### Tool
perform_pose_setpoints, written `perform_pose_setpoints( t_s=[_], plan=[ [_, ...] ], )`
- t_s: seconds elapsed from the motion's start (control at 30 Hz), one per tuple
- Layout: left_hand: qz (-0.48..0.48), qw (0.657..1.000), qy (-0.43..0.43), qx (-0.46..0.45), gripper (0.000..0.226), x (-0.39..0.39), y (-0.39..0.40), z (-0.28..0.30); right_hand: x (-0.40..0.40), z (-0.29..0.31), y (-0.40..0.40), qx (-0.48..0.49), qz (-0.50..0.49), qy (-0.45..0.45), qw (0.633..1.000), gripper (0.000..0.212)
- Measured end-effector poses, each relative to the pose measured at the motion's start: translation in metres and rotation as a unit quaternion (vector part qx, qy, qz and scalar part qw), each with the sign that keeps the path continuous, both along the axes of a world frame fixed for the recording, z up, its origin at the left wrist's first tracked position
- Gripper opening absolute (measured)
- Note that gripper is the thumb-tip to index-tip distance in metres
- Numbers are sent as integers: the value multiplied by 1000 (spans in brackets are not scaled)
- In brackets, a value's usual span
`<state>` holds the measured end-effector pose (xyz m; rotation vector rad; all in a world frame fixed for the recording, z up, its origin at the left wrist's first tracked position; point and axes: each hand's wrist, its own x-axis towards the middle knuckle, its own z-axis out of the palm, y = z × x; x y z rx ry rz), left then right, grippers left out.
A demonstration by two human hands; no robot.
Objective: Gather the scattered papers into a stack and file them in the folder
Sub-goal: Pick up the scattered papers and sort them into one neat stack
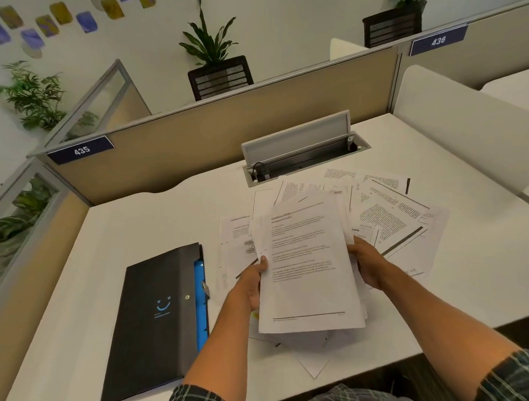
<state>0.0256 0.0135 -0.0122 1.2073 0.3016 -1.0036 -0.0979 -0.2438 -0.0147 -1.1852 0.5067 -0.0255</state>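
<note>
Both hands, left hand (254, 283) and right hand (367, 264), are gripping a paper stack (307, 267) by its sides. More papers (389, 214) are lying scattered mid-bench (469, 268). The black folder (153, 321) is lying closed toward the bench's left edge.

A white desk (108, 235) fills the frame; a black folder (153, 321) lies at lower left, loose printed papers (389, 217) spread right of centre.

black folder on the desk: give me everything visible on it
The flat black plastic-looking folder lies closed on the white desk, left of the left hand and untouched by either hand. Its cover shows a blue smiley logo, small text and a round snap. Blue inner pockets show along its right edge, beside a small grey tab. Scattered papers lie to its right.
</note>
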Motion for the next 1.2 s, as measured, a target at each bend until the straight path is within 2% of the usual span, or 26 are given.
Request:
perform_pose_setpoints(
  t_s=[0.07, 0.2, 0.23, 0.3, 0.37, 0.5, 0.6, 0.8, 0.93, 1.0, 1.13, 1.2],
  plan=[
    [9, 999, -30, 28, 40, -2, -4, 1, 3, 8, 2, 18, 7, 8, 1000, 35],
    [37, 987, -141, 69, 50, 5, -5, 5, 17, 34, 9, 39, -30, -65, 997, 81],
    [47, 984, -161, 63, 52, 6, -5, 11, 21, 41, 11, 26, -16, -83, 996, 79],
    [50, 976, -205, 56, 59, 9, -3, 26, 28, 54, 15, -40, 34, -99, 994, 60],
    [45, 968, -244, 40, 64, 14, 2, 41, 35, 64, 15, -109, 35, -115, 987, 53],
    [-13, 957, -280, -79, 67, 26, 14, 67, 43, 82, 19, -136, 23, -190, 972, 38],
    [-54, 947, -296, -111, 67, 28, 18, 73, 42, 82, 17, -146, 45, -222, 963, 31],
    [-102, 933, -343, -28, 67, 8, 19, 51, 28, 49, 15, -123, 80, -177, 973, 50],
    [-114, 918, -378, 33, 66, 5, 14, 48, 26, 39, 15, -118, 60, -163, 978, 50],
    [-113, 911, -395, 38, 61, 6, 9, 53, 29, 41, 16, -122, 54, -167, 977, 49],
    [-79, 912, -402, 23, 65, 13, 2, 64, 41, 47, 18, -124, 32, -190, 973, 45],
    [-71, 912, -403, -6, 55, 16, 3, 64, 48, 51, 19, -127, 13, -198, 972, 42]
  ],
)
